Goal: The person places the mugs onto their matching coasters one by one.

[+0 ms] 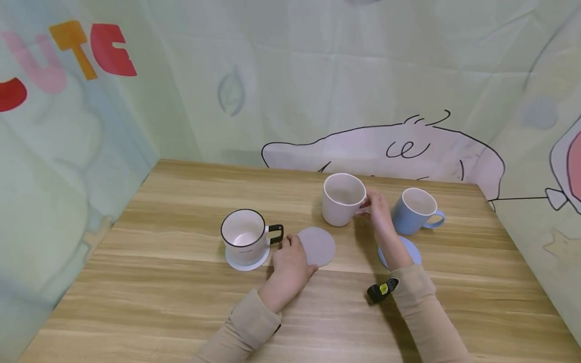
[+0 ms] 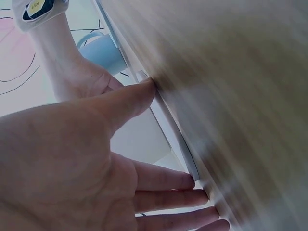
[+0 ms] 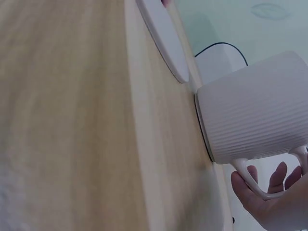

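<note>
Head view: 3 mugs stand on the wooden bench (image 1: 181, 302). The left hand (image 1: 290, 262) rests flat, fingers apart, on the near-left edge of the pale coaster (image 1: 317, 245). The right hand (image 1: 379, 212) curls its grip on the handle of the white ribbed mug (image 1: 342, 199), far of the coaster.

Left wrist view: straight fingers (image 2: 163, 183) touch the coaster's rim (image 2: 168, 130).

Right wrist view: fingers (image 3: 269, 192) hook the mug handle (image 3: 252, 180); the mug (image 3: 255, 110) stands on the bench.
</note>
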A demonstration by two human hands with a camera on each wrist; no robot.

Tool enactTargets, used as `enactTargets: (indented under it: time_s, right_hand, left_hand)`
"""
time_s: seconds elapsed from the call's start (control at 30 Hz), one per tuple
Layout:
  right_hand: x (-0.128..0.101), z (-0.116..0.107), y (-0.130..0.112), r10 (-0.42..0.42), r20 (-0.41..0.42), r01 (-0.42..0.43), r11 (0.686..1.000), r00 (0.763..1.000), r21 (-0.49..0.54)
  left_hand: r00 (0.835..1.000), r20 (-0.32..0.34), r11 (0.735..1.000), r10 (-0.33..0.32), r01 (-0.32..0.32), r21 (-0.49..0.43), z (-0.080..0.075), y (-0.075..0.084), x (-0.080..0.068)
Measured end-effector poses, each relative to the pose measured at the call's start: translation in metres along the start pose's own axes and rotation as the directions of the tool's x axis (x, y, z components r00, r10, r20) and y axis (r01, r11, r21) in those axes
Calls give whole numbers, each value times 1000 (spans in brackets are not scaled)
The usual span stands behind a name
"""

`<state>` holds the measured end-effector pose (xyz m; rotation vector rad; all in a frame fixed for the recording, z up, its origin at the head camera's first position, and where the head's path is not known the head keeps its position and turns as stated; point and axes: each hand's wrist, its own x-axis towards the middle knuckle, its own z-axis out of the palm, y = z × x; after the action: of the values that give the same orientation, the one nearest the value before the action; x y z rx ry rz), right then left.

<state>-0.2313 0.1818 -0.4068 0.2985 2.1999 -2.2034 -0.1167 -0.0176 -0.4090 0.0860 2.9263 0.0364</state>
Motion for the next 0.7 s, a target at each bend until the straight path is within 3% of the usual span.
enactTargets:
  time_s: [0.23,0.7]
  right_hand:
    - [-2,4,3,15,-69,-13,1000,997,18]
    - [-5,5,3,32,-87,-28,999,996,41]
  left_hand:
    - [1000,9,1000,-6,6,13,-2,0,0]
    - [1000,18,1000,-2,1,10,-2,1,-1]
